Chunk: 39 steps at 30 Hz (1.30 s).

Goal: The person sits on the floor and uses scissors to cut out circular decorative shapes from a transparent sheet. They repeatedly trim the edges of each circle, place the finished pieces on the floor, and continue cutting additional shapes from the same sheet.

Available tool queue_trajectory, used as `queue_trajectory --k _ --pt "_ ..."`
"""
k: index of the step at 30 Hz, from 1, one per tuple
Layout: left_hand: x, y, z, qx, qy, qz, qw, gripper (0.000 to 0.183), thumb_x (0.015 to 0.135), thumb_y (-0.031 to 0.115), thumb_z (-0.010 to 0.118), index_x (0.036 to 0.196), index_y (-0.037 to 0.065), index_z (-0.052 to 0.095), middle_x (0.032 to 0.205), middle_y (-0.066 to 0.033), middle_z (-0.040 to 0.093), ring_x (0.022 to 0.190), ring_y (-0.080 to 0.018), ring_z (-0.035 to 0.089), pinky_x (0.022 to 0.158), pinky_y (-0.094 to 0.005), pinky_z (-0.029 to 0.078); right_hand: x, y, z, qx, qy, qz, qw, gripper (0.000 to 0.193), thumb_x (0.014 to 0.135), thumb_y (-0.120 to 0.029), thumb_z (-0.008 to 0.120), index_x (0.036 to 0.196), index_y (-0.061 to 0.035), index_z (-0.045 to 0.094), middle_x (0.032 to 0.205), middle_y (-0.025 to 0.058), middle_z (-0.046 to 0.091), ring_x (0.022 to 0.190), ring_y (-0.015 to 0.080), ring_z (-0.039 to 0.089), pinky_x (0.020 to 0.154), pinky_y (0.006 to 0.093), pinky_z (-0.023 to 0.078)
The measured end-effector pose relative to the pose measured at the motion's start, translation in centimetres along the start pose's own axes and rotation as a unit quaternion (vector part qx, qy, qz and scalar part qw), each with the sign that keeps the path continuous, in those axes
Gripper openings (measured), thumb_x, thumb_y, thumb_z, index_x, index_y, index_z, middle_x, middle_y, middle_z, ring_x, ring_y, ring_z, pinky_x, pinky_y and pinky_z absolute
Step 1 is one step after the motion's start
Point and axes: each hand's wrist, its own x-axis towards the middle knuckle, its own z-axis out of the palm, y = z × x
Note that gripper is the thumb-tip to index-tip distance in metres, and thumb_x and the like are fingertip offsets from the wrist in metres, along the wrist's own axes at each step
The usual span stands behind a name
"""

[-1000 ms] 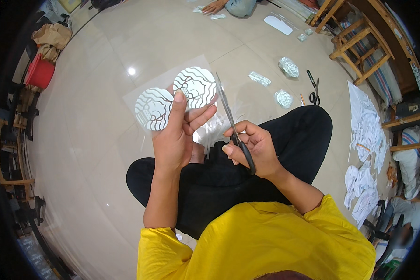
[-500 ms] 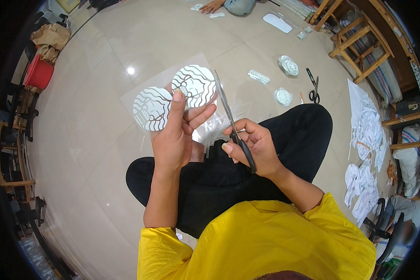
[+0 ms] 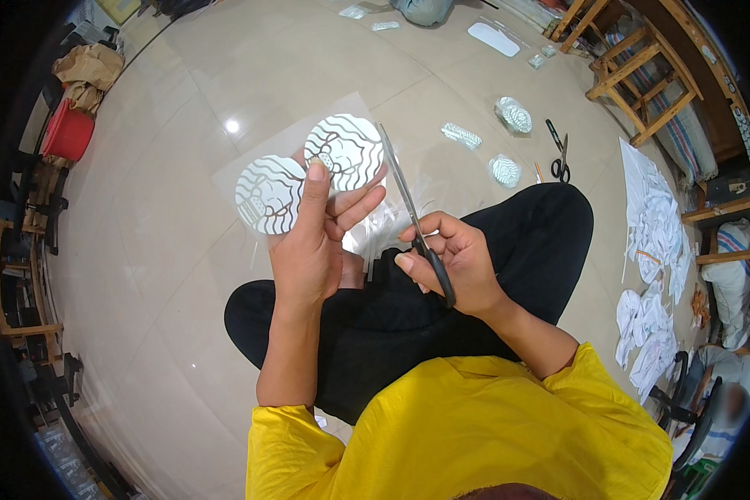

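Observation:
My left hand [image 3: 308, 229] pinches a clear plastic sheet [image 3: 262, 144] between thumb and fingers. Two round white designs with wavy dark lines are on the sheet: a left one [image 3: 258, 200] and a right one [image 3: 354, 162], the latter partly under my thumb. In my right hand [image 3: 462, 258] are black-handled scissors [image 3: 407, 195], blades pointing up and away from me. Their tips lie along the right edge of the right design. Whether the blades touch the sheet, I cannot tell. Below the sheet, clear plastic strips [image 3: 383, 229] lie by my lap.
Right of me on the floor lie round patterned pieces [image 3: 504, 171], an oblong one [image 3: 461, 135] and a second pair of scissors [image 3: 561, 169]. White cloth [image 3: 654, 217] is heaped farther right, near a wooden stool [image 3: 642, 75]. A person's knee [image 3: 425, 10] shows at the far edge.
Both my hands, the sheet and the scissors keep nearly the same pose. At the far edge, the other person's hand has gone out of view.

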Motion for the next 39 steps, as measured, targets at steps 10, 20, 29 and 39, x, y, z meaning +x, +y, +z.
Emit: queue_trajectory --k 10,20,29,39 --pt "-0.2 0.3 0.1 0.005 -0.006 -0.003 1.0 0.051 0.108 0.02 0.05 0.147 -0.008 0.034 0.127 -0.0226 0.062 0.11 -0.0384 0.07 0.087 -0.0368 0.064 0.1 0.2 0.0 0.006 0.005 -0.041 0.999 0.026 0.09 -0.01 0.078 0.11 -0.0024 0.063 0.069 0.0006 0.068 0.056 0.0001 0.058 0.052 0.0142 0.036" --pt "-0.3 0.4 0.3 0.009 0.004 0.007 1.0 0.053 0.108 0.021 0.051 0.148 -0.008 0.033 0.127 -0.0212 0.062 0.109 -0.037 0.07 0.087 -0.0365 0.064 0.0 -0.5 0.0 0.014 -0.014 -0.019 1.0 0.029 0.09 -0.003 0.074 0.115 -0.0004 0.058 0.073 -0.0021 0.062 0.06 0.0012 0.054 0.056 0.0165 0.041" --pt "-0.3 0.4 0.3 0.015 -0.001 0.008 1.0 0.053 0.108 0.022 0.051 0.148 -0.009 0.034 0.127 -0.0221 0.062 0.108 -0.0371 0.07 0.087 -0.0366 0.064 0.1 -0.3 0.2 0.014 -0.01 -0.031 0.999 0.028 0.09 -0.007 0.076 0.113 -0.0016 0.061 0.074 0.0 0.066 0.06 0.0004 0.057 0.055 0.0155 0.038" --pt "-0.3 0.3 0.1 0.005 0.0 0.001 1.0 0.054 0.108 0.022 0.051 0.149 -0.008 0.033 0.128 -0.0218 0.062 0.109 -0.0381 0.07 0.088 -0.0382 0.063 -0.1 -0.6 0.1 0.005 -0.012 0.001 1.0 0.026 0.091 -0.002 0.074 0.111 -0.0004 0.058 0.071 -0.0011 0.063 0.056 0.0014 0.054 0.054 0.0171 0.041"
